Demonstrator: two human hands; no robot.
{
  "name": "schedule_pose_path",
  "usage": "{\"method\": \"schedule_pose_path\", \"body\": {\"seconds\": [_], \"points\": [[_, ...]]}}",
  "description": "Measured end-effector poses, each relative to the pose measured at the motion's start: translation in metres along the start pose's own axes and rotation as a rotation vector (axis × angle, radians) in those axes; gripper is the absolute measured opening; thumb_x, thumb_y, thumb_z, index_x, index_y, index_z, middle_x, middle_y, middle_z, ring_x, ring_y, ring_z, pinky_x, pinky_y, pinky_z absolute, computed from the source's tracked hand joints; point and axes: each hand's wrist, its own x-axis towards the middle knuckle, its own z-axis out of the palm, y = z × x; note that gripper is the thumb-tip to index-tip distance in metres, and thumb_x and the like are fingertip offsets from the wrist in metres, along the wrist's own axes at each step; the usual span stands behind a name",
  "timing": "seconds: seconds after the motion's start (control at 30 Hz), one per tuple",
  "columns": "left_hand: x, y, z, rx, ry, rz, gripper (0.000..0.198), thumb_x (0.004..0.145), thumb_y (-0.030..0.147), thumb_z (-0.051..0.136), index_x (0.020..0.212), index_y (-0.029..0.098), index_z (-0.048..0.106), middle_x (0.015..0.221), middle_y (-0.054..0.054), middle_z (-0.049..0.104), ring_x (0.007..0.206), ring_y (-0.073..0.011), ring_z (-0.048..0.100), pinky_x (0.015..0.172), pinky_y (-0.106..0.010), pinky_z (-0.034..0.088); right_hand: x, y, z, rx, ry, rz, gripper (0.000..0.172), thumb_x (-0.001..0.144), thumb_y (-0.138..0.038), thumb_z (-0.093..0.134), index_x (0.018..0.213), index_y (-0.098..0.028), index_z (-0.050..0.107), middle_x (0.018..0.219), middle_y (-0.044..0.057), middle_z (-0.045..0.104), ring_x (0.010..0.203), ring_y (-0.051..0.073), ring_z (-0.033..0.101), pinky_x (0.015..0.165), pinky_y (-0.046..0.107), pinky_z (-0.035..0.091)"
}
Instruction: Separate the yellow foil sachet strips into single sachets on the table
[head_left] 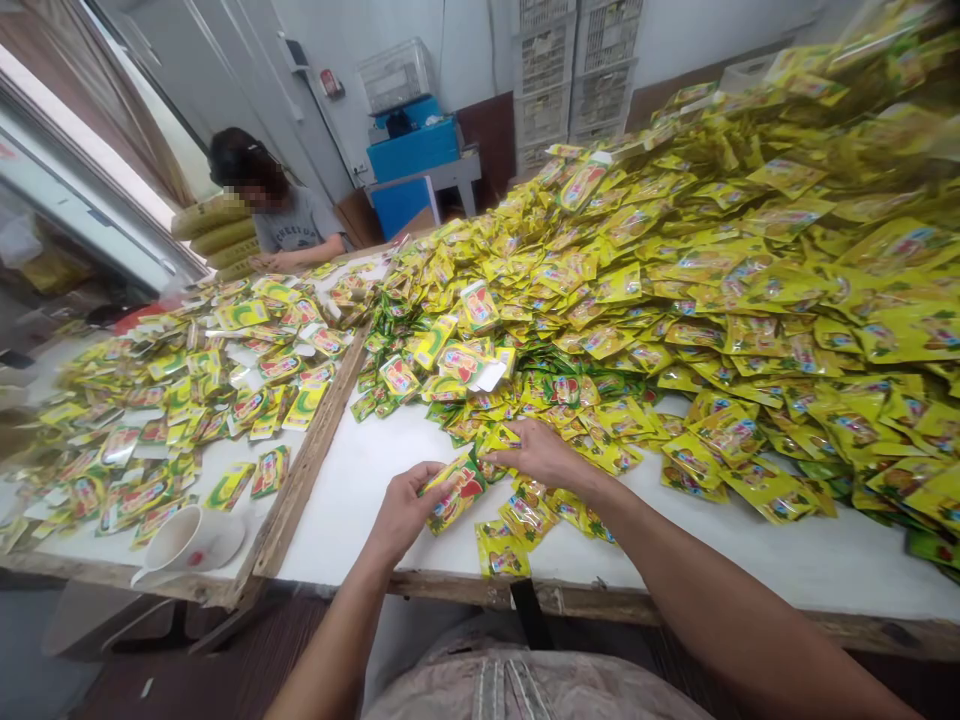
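Observation:
My left hand [409,512] is closed around a small yellow-and-green carton [466,490] with red fruit printed on it, held tilted above the white tabletop [337,510]. At the carton's right end, my right hand [551,458] pinches a yellow sachet [498,438]. The fingers partly hide how far the sachet is inside the carton. Several loose yellow sachets [529,515] lie just below my right hand. Beyond my hands, several similar cartons [461,362] rest on the sachets, one with a white flap sticking out.
A large heap of yellow sachets [720,300] fills the right side. A wooden strip [315,450] divides the table; many cartons [195,375] are scattered left of it. A white cup [174,540] stands near the front edge. Another person [289,215] sits at the far left.

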Motion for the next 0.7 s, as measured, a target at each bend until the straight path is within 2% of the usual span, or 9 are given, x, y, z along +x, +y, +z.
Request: {"method": "schedule_pose_path", "body": {"seconds": [0.1,0.17,0.27,0.33,0.47,0.53,0.7], "points": [[0.000,0.002,0.004,-0.050,0.016,0.002,0.036,0.068,0.041,0.072,0.091,0.015,0.068,0.087,-0.005,0.071,0.074,-0.0164,0.062,0.066,-0.024,0.048,0.004,0.005,0.001,0.021,0.140,0.078,0.036,0.067,-0.050,0.064,0.077,-0.015,0.064,0.065,0.002,0.057,0.065,0.017,0.053,0.058,0.027,0.039],[0.001,0.003,0.006,-0.094,0.028,0.008,0.036,0.067,0.040,0.073,0.093,0.015,0.068,0.088,-0.004,0.071,0.074,-0.0161,0.063,0.066,-0.024,0.048,0.005,0.007,0.003,0.033,0.184,0.066,0.039,0.066,-0.053,0.064,0.074,-0.015,0.062,0.065,0.002,0.057,0.065,0.017,0.052,0.058,0.027,0.039],[0.001,0.003,0.008,-0.193,0.042,-0.010,0.038,0.066,0.039,0.074,0.095,0.016,0.067,0.085,-0.004,0.072,0.069,-0.0148,0.063,0.064,-0.023,0.049,0.005,0.007,0.006,0.046,0.130,0.019,0.041,0.068,-0.056,0.061,0.069,-0.015,0.060,0.062,-0.001,0.053,0.059,0.015,0.048,0.055,0.026,0.037],[0.002,0.003,0.010,-0.249,0.049,-0.029,0.040,0.065,0.039,0.075,0.095,0.015,0.067,0.082,-0.004,0.072,0.066,-0.0143,0.063,0.062,-0.023,0.049,0.004,0.006,0.007,0.037,0.082,0.017,0.042,0.069,-0.057,0.060,0.075,-0.015,0.062,0.064,0.000,0.055,0.060,0.016,0.050,0.056,0.027,0.039],[0.002,0.004,0.013,-0.279,0.039,-0.042,0.040,0.064,0.037,0.076,0.095,0.014,0.068,0.080,-0.004,0.072,0.065,-0.0134,0.063,0.062,-0.022,0.049,0.004,0.008,0.007,0.006,0.128,0.014,0.052,0.070,-0.054,0.062,0.103,-0.014,0.062,0.089,0.009,0.065,0.084,0.024,0.059,0.071,0.031,0.044],[0.003,0.004,0.014,-0.278,0.030,-0.052,0.038,0.065,0.037,0.076,0.095,0.014,0.068,0.079,-0.004,0.072,0.064,-0.0131,0.063,0.061,-0.022,0.049,0.005,0.008,0.006,0.027,0.156,0.003,0.052,0.072,-0.053,0.060,0.107,-0.015,0.061,0.098,0.011,0.065,0.091,0.025,0.059,0.077,0.033,0.045],[0.004,0.002,0.019,-0.315,0.013,-0.049,0.039,0.065,0.036,0.076,0.096,0.014,0.067,0.081,-0.005,0.072,0.065,-0.0134,0.064,0.063,-0.022,0.049,0.006,0.005,0.007,0.105,0.153,-0.017,0.039,0.077,-0.050,0.056,0.096,-0.017,0.064,0.084,0.006,0.067,0.079,0.022,0.060,0.073,0.033,0.046]]}}
